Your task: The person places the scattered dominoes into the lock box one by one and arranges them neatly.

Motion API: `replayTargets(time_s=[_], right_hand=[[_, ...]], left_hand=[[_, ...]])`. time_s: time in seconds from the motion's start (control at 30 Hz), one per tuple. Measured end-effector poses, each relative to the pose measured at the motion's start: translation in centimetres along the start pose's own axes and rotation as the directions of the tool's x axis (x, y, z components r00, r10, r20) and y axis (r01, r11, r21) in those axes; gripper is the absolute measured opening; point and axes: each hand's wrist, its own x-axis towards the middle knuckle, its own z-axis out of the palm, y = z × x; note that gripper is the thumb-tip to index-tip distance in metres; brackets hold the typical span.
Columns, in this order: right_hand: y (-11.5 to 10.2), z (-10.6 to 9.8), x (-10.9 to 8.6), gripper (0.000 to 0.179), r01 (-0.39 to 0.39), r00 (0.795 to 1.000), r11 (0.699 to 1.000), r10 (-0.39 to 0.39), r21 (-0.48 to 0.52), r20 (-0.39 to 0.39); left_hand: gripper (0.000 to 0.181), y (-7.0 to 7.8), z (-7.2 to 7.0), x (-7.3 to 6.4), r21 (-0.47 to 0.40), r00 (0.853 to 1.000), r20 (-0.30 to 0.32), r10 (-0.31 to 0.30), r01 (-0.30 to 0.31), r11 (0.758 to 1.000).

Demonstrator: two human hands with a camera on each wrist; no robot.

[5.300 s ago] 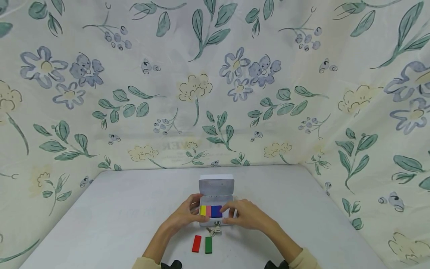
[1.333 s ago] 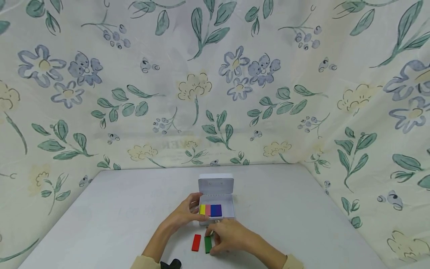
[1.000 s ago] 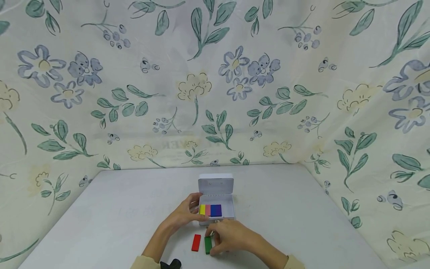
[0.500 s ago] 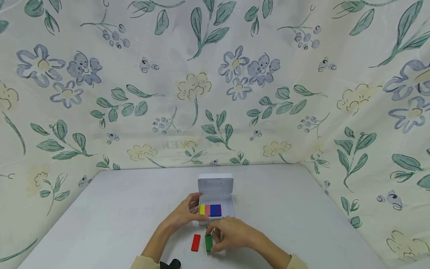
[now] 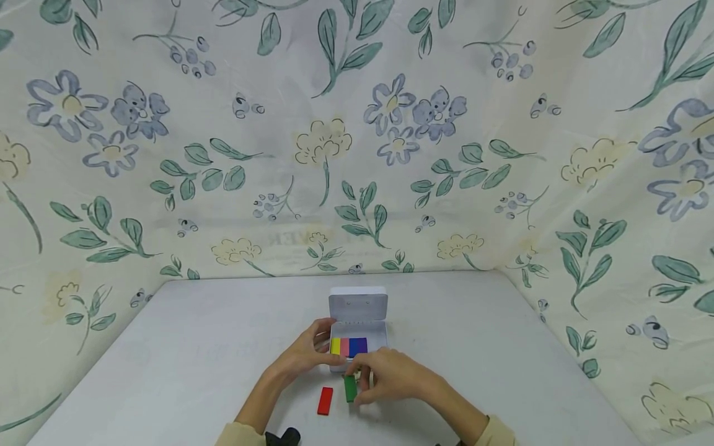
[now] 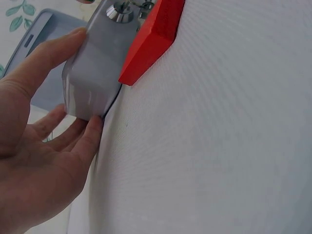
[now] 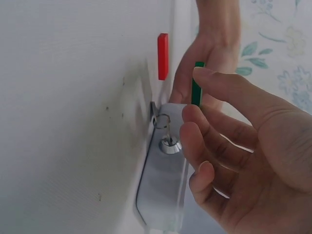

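Observation:
A small white hinged metal box (image 5: 377, 334) stands with its lid (image 5: 358, 306) raised. Side by side in its left part lie a yellow block (image 5: 335, 345), a pink block (image 5: 344, 347), a blue one (image 5: 354, 347) and a purple one (image 5: 362, 345). My left hand (image 6: 44, 146) grips the box's left end, thumb at the front edge. With thumb and fingertips, my right hand (image 5: 396, 375) pinches a green block (image 7: 197, 92) in front of the box, off the table. A red block (image 5: 325, 401) lies on the table nearer me.
Keys on a ring (image 7: 161, 121) hang from the lock (image 7: 169, 145) on the box's front. The white table (image 5: 223, 334) ends at a flowered cloth (image 5: 312, 210) behind and at the sides. A black object (image 5: 284, 437) shows by the left sleeve.
My right hand left the box, came to the green block on the table, took hold of it and raised it towards the box. My left hand has stayed on the box.

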Motion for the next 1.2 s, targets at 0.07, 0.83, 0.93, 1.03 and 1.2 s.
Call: replayTargets(time_s=[0.07, 0.83, 0.93, 1.03, 1.2], right_hand=[[-0.1, -0.2, 0.0, 0.038, -0.001, 1.000, 1.000, 0.001, -0.001, -0.004], [0.8, -2.6, 0.0, 0.037, -0.003, 0.996, 1.000, 0.005, 0.018, -0.090], [1.2, -3.0, 0.0, 0.038, -0.004, 0.995, 1.000, 0.003, -0.012, -0.102], [1.4, -3.4, 0.0, 0.040, -0.003, 0.994, 1.000, 0.000, -0.022, -0.109], [1.6, -3.8, 0.0, 0.040, 0.012, 0.993, 1.000, -0.014, -0.021, -0.115]], left_hand=[[0.096, 0.0, 0.0, 0.0, 0.000, 1.000, 0.001, 0.003, -0.003, 1.000], [0.094, -0.1, 0.1, -0.1, -0.011, 1.000, 0.004, 0.021, -0.021, 1.000], [0.093, 0.0, 0.2, -0.1, -0.012, 1.000, -0.005, 0.022, -0.022, 1.000], [0.092, 0.1, 0.2, -0.1, -0.014, 1.000, -0.005, 0.027, -0.027, 1.000], [0.092, 0.1, 0.2, -0.2, -0.017, 1.000, 0.001, 0.019, -0.019, 1.000]])
